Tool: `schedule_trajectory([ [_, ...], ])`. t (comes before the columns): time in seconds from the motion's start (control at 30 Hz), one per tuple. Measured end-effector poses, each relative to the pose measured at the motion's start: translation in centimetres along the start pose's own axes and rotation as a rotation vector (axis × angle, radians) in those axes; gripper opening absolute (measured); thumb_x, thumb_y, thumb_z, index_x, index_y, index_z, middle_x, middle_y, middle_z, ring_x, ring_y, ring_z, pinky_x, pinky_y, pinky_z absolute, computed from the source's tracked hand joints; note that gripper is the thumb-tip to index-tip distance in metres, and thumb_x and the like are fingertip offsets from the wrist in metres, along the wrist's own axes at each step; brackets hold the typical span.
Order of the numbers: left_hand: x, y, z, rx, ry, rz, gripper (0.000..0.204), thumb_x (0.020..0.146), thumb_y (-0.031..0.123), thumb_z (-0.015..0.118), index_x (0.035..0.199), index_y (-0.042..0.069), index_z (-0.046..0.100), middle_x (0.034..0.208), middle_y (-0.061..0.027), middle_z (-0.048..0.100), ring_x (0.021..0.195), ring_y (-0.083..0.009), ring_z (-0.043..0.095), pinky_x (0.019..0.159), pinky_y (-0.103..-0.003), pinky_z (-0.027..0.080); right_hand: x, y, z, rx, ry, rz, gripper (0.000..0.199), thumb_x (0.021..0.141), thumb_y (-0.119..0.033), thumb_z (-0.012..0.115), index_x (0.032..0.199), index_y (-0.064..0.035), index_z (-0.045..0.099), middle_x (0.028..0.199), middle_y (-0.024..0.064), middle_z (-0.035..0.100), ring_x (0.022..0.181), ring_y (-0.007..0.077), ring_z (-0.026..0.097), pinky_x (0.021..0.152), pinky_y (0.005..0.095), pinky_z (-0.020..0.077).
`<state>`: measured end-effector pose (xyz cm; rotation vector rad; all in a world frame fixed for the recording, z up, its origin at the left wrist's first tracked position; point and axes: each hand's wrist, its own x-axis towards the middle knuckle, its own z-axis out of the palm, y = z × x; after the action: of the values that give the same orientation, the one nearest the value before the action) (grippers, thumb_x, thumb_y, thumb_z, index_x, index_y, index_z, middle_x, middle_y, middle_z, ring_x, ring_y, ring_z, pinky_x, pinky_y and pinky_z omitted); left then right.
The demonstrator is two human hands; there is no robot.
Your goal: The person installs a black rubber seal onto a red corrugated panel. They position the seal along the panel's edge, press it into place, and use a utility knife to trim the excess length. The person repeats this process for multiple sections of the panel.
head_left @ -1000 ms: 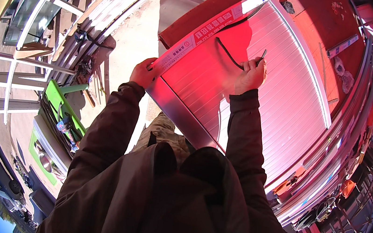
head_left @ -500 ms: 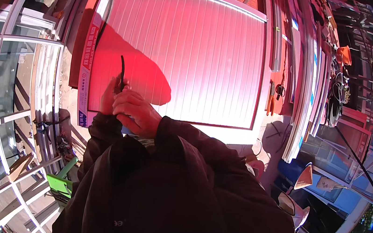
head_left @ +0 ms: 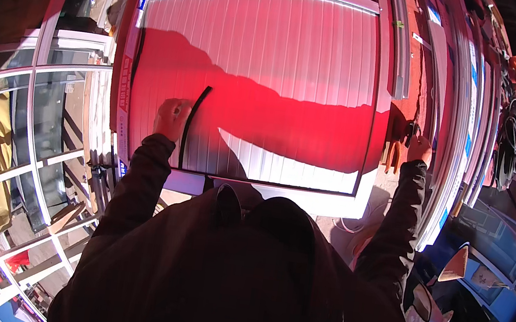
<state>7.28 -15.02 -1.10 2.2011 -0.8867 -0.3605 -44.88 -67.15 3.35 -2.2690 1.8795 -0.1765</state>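
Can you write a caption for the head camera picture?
Left hand holds a black strip against a framed panel.

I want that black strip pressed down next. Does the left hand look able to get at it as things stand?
Probably yes. The left hand rests on the ribbed panel right beside the black strip, seemingly touching it, with nothing between them. The right hand is far off at the panel's right edge.

Thin black rubber strip point(head_left: 193, 120), slightly curved, lying near upright on the ribbed white panel point(head_left: 285, 54), toward nine o'clock, panel framed in white, partly shadowed red
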Motion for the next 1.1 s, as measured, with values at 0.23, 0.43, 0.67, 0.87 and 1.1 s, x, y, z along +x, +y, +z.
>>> schedule_trajectory([
  [0.23, 5.8, -4.1, -5.3, 0.329, 0.263, -0.128, 0.033, 0.083, 0.017, 0.07, 0.114, 0.006, 0.067, 0.114, -0.0168, 0.065, 0.108, -0.0369, 0.061, 0.093, -0.046, 0.049, 6.8, 7.5, 4.7, -0.095, -0.155, 0.089, 0.055, 0.078, -0.052, 0.071, 0.095, -0.0006, 0.077, 0.092, 0.0208, 0.074, 0.091, 0.0355, 0.072, 0.082, 0.0458, 0.0537],
  [0.43, 13.8, -9.4, -7.4, 0.444, 0.085, -0.293, 0.048, 0.088, 0.03, 0.064, 0.131, 0.008, 0.058, 0.128, -0.0153, 0.062, 0.118, -0.0395, 0.055, 0.1, -0.05, 0.045, 5.0, 8.4, 3.1, 0.577, 0.192, 0.09, 0.042, 0.09, -0.041, 0.069, 0.108, -0.0037, 0.076, 0.091, 0.0069, 0.074, 0.078, 0.018, 0.067, 0.073, 0.0322, 0.052],
  [0.67, 14.5, -8.0, -6.0, 0.492, 0.122, -0.496, 0.05, 0.085, 0.036, 0.065, 0.127, 0.008, 0.058, 0.132, -0.0176, 0.059, 0.124, -0.0354, 0.051, 0.101, -0.052, 0.043, -20.1, -24.6, 4.1, 1.47, -0.389, 0.033, 0.023, 0.095, -0.023, 0.07, 0.103, -0.0027, 0.063, 0.084, 0.0005, 0.059, 0.075, 0.012, 0.054, 0.069, 0.0285, 0.0459],
  [0.87, 15.5, -6.1, -8.4, 0.568, -0.127, -0.39, 0.034, 0.087, 0.032, 0.064, 0.108, 0.005, 0.065, 0.099, -0.0222, 0.07, 0.102, -0.04, 0.065, 0.096, -0.05, 0.047, -31.8, -41.7, 10.4, 1.643, -0.915, 0.007, 0.017, 0.094, -0.008, 0.067, 0.11, -0.0028, 0.064, 0.106, 0.0054, 0.063, 0.092, 0.0156, 0.062, 0.084, 0.0309, 0.0509],
  [1.1, 13.8, -11.3, -4.5, -0.022, 0.09, -0.296, 0.024, 0.096, 0.023, 0.056, 0.102, 0.001, 0.06, 0.09, -0.022, 0.068, 0.09, -0.0385, 0.066, 0.077, -0.048, 0.051, -32.2, -43.8, 11.7, 1.477, -1.15, -0.001, 0.021, 0.096, -0.01, 0.067, 0.111, 0.002, 0.061, 0.097, 0.0045, 0.063, 0.091, 0.0129, 0.059, 0.084, 0.0283, 0.0484],
])
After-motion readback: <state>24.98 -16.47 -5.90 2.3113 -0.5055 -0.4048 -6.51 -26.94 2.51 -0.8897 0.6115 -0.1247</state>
